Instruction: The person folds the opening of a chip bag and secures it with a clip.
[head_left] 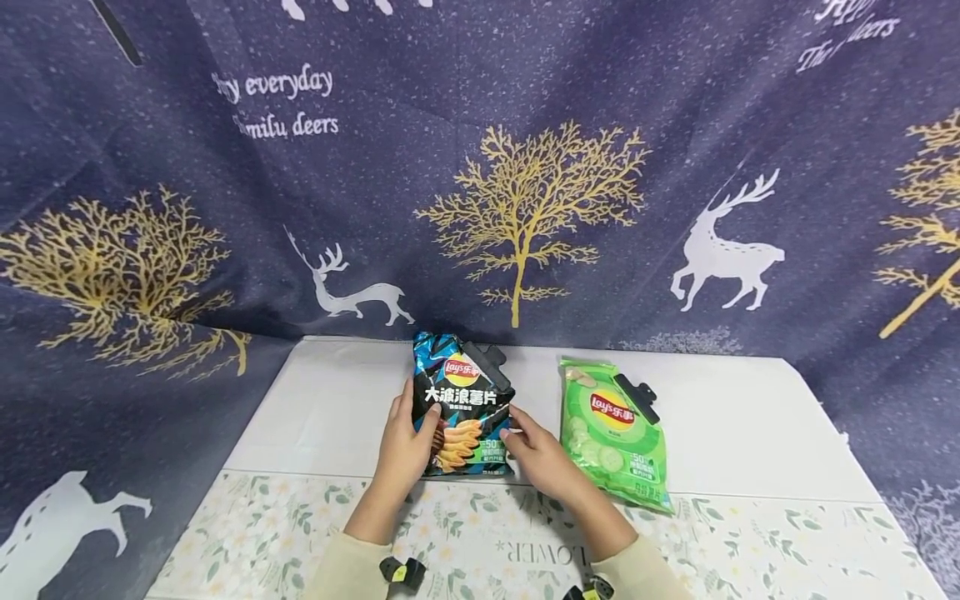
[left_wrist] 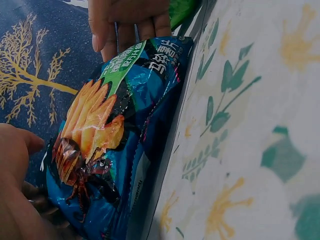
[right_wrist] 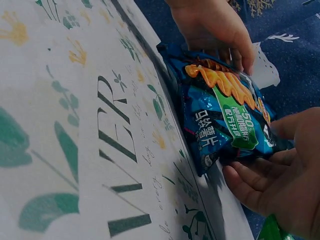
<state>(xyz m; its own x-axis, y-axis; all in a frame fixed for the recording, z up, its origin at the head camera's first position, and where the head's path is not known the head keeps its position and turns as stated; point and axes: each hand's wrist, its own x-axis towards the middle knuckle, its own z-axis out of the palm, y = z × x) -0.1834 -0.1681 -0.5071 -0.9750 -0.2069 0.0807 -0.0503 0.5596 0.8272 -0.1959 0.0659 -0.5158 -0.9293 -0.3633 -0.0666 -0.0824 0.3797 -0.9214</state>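
Observation:
A blue and black bag of potato chips point(head_left: 461, 417) lies on the white surface, its printed front facing up. Across its folded top right corner sits a black bag clip point(head_left: 487, 367). My left hand point(head_left: 401, 442) grips the bag's left edge, thumb on the front and fingers at the side. At the right edge, my right hand point(head_left: 543, 458) pinches it, with the thumb on top and fingers curling beneath, as the right wrist view shows. To the right lies a green bag of potato chips point(head_left: 615, 433), also with a black clip point(head_left: 637, 398) on its upper right corner.
A white board point(head_left: 345, 408) covers the back of the table, and a floral cloth point(head_left: 285, 533) with printed letters lies in front. Behind hangs a dark blue curtain point(head_left: 465, 167) with deer and golden trees. The green bag lies close beside my right forearm.

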